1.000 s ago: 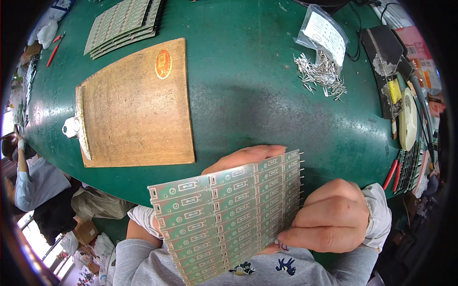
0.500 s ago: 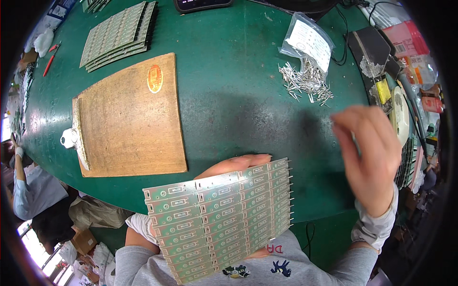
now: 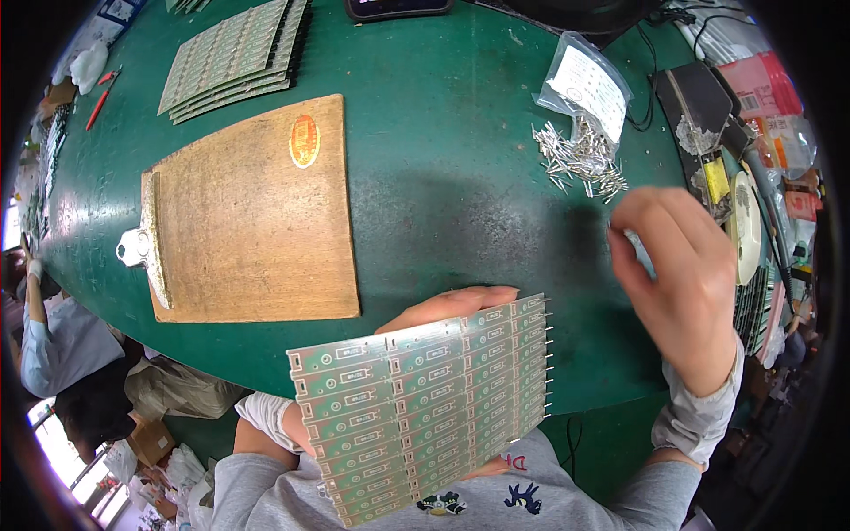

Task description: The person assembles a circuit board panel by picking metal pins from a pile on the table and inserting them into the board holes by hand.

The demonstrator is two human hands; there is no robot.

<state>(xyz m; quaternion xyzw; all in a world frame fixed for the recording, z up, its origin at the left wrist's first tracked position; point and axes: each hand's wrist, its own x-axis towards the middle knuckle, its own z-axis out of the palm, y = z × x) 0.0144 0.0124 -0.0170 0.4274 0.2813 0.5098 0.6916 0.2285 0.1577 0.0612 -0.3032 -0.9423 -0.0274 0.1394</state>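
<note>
My left hand (image 3: 447, 305) holds a green panel of small circuit boards (image 3: 425, 403) from underneath, tilted over the near edge of the green table (image 3: 460, 203); short metal pins stick out along its right edge. My right hand (image 3: 686, 283) hovers blurred above the table's right side, apart from the panel, fingers curled with the thumb close to them. Whether it pinches anything is unclear. A loose pile of metal pins (image 3: 580, 159) lies beyond it, next to a clear plastic bag (image 3: 589, 84).
A wooden clipboard (image 3: 252, 212) lies left of centre. Stacked board panels (image 3: 235, 57) sit at the far left, red cutters (image 3: 97, 97) beside them. A black box (image 3: 699, 97), a white round holder (image 3: 748, 226) and packets crowd the right edge. Another person (image 3: 53, 336) sits lower left.
My right hand has let go of the panel's lower right corner and risen up and to the right, toward the pin pile. The left hand keeps holding the panel.
</note>
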